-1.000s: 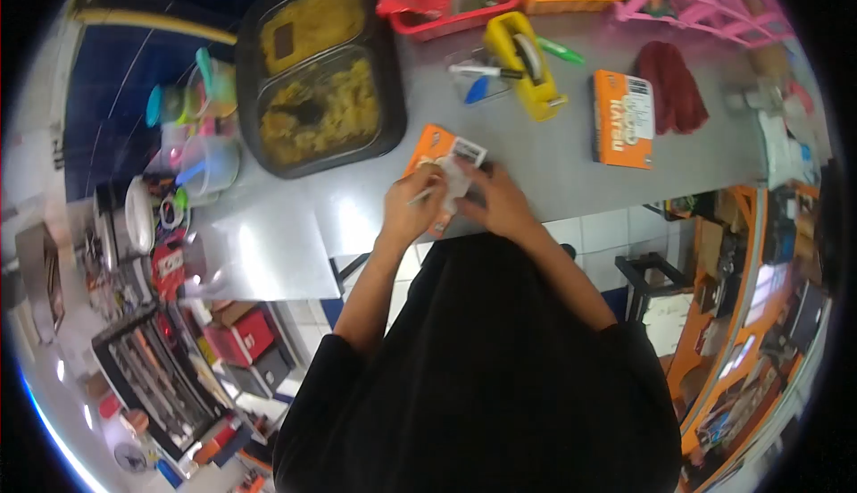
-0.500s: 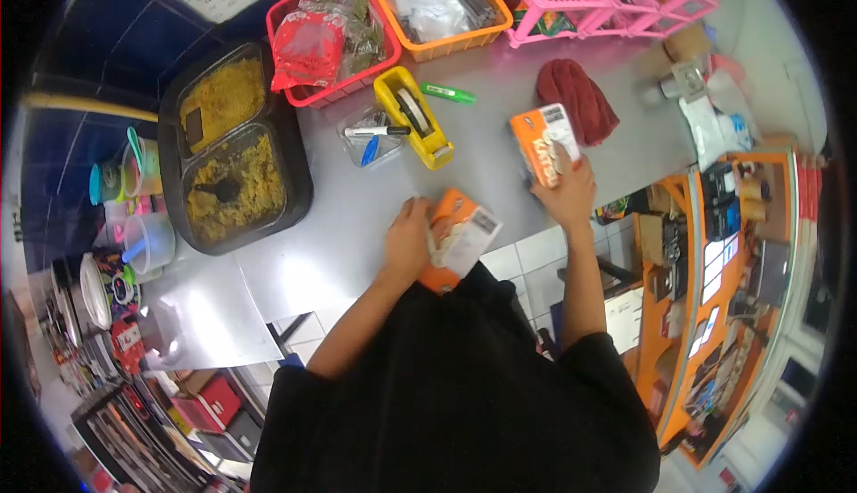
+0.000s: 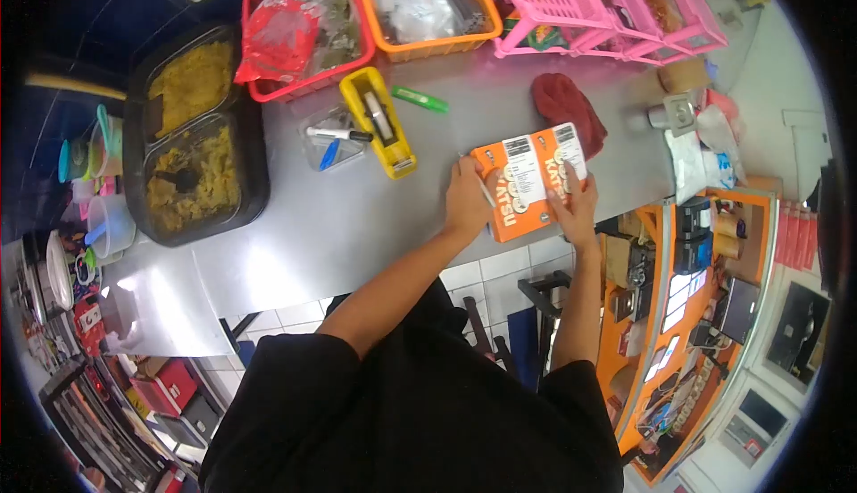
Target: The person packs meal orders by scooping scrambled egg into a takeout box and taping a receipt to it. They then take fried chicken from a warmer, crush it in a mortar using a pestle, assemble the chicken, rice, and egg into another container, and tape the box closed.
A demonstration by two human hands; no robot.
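Two orange boxes with white labels and "KATSU" lettering are side by side at the near edge of the metal table. My left hand (image 3: 466,200) grips the outer side of the left box (image 3: 515,216). Along that side, by my fingers, runs a thin white strip that I cannot make out. My right hand (image 3: 577,210) is closed around the lower part of the right box (image 3: 562,140), fingers over its front. Just behind the boxes lies a dark red cloth (image 3: 568,104). Left of them are a yellow tape dispenser (image 3: 401,162) and a green marker (image 3: 420,99).
A clear tray (image 3: 314,152) holds pens. A black two-part pan (image 3: 254,167) of yellow food stands left. Along the back are a red basket (image 3: 259,91), an orange basket (image 3: 433,47) and pink racks (image 3: 571,15). Orange shelving (image 3: 665,314) stands right, beyond the table edge.
My left hand has carried its box up and to the right, against the other box. My right hand's box has shifted slightly right and nearer. The camera view has shifted too.
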